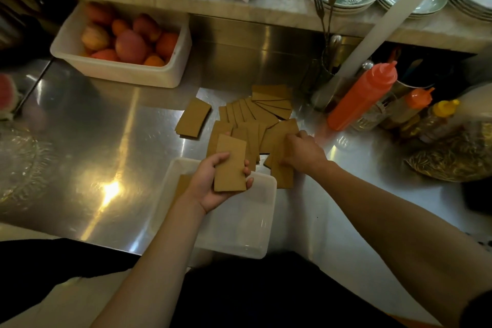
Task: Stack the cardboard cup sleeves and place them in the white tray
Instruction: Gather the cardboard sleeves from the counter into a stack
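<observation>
The left hand (217,184) grips a small stack of cup sleeves (230,165) over the white tray (262,224); the right hand (300,150) seemingly pinches loose sleeves (266,112) just beyond. Light, flat, slippery cardboard: clamp the long edges.

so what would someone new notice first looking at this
Probably the brown cardboard cup sleeves fanned out across the middle of the steel counter, with the left hand gripping a small stack of sleeves over the white tray. The right hand presses on loose sleeves beside it. At back left, a white tub of fruit stands out.
</observation>
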Motion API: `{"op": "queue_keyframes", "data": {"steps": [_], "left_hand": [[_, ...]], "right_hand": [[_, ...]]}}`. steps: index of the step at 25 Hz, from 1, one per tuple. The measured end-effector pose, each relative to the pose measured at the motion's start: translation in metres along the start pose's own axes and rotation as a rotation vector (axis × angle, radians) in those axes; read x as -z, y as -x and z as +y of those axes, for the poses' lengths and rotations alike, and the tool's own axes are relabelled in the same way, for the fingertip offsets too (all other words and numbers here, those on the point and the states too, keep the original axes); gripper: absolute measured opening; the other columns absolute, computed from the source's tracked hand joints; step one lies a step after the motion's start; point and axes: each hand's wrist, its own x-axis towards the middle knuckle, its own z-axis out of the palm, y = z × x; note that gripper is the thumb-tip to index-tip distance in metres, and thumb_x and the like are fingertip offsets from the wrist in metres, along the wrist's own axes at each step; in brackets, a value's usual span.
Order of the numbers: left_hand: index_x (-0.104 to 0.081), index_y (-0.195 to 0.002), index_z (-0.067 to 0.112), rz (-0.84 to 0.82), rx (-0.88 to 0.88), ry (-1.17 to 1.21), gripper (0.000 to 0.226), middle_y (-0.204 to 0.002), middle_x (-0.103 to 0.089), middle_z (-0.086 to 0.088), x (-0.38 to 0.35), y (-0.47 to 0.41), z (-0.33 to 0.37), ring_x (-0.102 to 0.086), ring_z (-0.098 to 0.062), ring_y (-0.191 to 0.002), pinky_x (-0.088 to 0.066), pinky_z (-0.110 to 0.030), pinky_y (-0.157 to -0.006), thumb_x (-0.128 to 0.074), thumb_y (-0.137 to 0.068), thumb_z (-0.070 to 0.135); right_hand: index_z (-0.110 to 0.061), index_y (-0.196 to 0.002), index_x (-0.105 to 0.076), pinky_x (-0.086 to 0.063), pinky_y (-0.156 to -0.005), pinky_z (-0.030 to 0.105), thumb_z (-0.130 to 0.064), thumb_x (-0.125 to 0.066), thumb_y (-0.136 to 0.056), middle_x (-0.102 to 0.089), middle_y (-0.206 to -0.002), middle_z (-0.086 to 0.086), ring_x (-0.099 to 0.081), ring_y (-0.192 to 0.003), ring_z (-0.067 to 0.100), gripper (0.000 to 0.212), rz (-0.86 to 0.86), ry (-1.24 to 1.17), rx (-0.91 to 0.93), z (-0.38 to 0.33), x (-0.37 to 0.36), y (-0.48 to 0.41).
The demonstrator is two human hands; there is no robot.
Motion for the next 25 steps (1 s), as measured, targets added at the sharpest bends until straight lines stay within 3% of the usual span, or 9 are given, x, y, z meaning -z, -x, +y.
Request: {"op": "queue_keyframes", "data": {"steps": [9,15,18,21,25], "left_hand": [[-0.05,-0.128,0.006,0.062,-0.043,-0.01,0.052,-0.093,-0.062,-0.014,0.005,-0.007,0.008,-0.058,-0.021,-0.075,-0.054,-0.036,-0.064,-0.05,-0.094,0.045],[-0.053,-0.132,0.03,0.012,-0.095,-0.042,0.05,-0.096,-0.063,-0.016,0.002,-0.015,0.007,-0.062,-0.024,-0.078,-0.053,-0.038,-0.068,-0.047,-0.091,0.058],[-0.047,-0.139,0.026,0.003,-0.083,-0.062,0.063,-0.101,-0.063,-0.018,0.007,-0.022,0.006,-0.065,-0.026,-0.081,-0.055,-0.04,-0.069,-0.052,-0.085,0.058],[-0.049,-0.137,0.029,-0.025,-0.102,-0.076,0.052,-0.101,-0.065,-0.019,0.007,-0.026,0.004,-0.066,-0.026,-0.083,-0.055,-0.041,-0.069,-0.045,-0.093,0.056],[-0.053,-0.133,0.034,-0.031,-0.106,-0.192,0.05,-0.117,-0.069,-0.014,0.002,-0.029,0.004,-0.069,-0.031,-0.098,-0.057,-0.046,-0.078,-0.038,-0.094,0.061]], "right_hand": [[-0.011,-0.133,-0.041,-0.049,-0.094,0.043,-0.047,-0.077,-0.073,-0.047,-0.131,0.012,-0.05,-0.117,0.031,0.078,0.004,-0.055,-0.045,0.002,-0.01,-0.002],[-0.012,-0.106,-0.06,-0.048,-0.08,0.03,-0.012,-0.062,-0.09,-0.062,-0.104,0.007,-0.058,-0.093,0.019,0.017,0.011,-0.448,-0.009,0.017,0.027,0.005],[-0.012,-0.104,-0.065,-0.048,-0.08,0.028,-0.012,-0.058,-0.093,-0.064,-0.098,0.002,-0.059,-0.091,0.014,0.013,0.027,-0.596,0.078,0.015,0.074,0.023],[-0.016,-0.106,-0.065,-0.045,-0.07,0.02,-0.016,-0.058,-0.094,-0.064,-0.095,-0.002,-0.06,-0.086,0.008,0.014,0.077,-0.748,0.16,0.003,0.113,0.047],[-0.018,-0.106,-0.066,-0.05,-0.071,0.024,-0.02,-0.059,-0.093,-0.063,-0.098,-0.004,-0.061,-0.089,0.011,0.015,0.01,-0.883,0.197,-0.037,0.113,0.063]]}}
